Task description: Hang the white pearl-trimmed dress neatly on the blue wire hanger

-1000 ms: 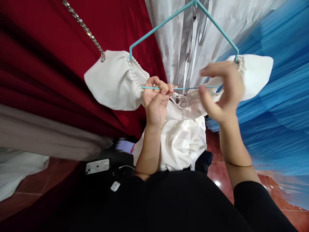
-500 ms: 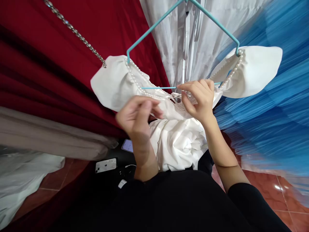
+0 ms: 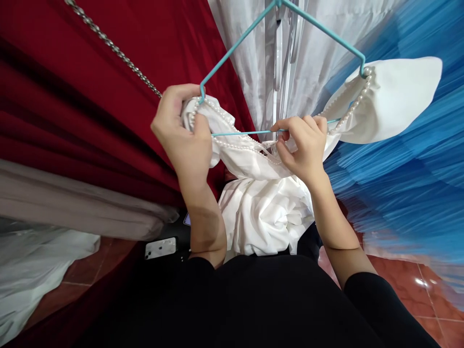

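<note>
Overhead: a teal wire hanger carried a white garment edged with a pearl trim.
Left hand: its grip was clamped on the bunched left sleeve at the hanger's left corner, fingers wrapped round the cloth.
Right hand: its fingertips were pinched together on the hanger's lower bar and the neckline at the middle.
Garment: it hung between the two hands, its body crumpled in folds below them and in front of the person's black top.
Right sleeve: it spread out flat past the hanger's right corner, untouched.
Behind, left: red fabric with a metal chain running across it toward the left hand.
Behind, right: blue pleated fabric; white fabric hung between the red and the blue.
Below: a white phone lay on the red tile floor.
</note>
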`<state>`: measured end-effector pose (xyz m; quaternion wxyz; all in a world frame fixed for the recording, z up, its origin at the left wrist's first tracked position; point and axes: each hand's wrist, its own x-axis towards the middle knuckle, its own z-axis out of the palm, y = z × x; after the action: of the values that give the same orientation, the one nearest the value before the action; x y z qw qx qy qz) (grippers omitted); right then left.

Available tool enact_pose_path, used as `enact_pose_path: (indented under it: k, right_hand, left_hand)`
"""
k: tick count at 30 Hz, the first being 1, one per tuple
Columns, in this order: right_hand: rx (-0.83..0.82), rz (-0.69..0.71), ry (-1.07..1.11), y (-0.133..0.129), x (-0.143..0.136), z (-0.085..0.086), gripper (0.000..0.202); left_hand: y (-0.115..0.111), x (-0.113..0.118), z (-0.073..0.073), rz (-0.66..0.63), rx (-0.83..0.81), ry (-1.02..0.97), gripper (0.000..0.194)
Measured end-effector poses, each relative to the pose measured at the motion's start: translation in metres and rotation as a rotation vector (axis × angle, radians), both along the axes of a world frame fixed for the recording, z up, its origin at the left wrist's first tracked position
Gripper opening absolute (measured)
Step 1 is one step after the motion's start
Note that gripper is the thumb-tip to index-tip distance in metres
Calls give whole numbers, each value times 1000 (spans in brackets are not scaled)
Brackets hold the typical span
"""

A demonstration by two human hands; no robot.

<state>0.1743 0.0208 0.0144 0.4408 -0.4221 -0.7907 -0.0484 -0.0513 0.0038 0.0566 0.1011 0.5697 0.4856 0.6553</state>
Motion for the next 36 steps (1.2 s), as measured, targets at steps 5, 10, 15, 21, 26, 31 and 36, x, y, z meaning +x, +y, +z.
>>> enact_pose_path:
  k: [5,10,15,21,26,31,36]
  right_hand:
    - [-66,-44,-7,5,-4,1,29]
    - [-56,-31,-15,-1,-8,-3,32]
    - [-95,23,-76,-10,-11,0,34]
    - [-103,15,-137,-14,-6,10,38]
    - [-95,5,-159,-18,-7,11,40]
    - [-90,20,-167,-25,-6,10,46]
    - [-110,58,-193,-28,-6,8,50]
  left_hand:
    - [0,-20,11,-48,128,-70,36]
    - [0,-41,-7,142,289,-250,28]
    - [-4,-48,-49,347,378,-384,33]
    - [-26,-14,-58,-290,-108,-221,24]
    - [-24,46,-44,-445,50,-479,20]
    - [-11,66,-49,-395,108,-636,11]
    - [-11,61,-47,-444,122,-665,4]
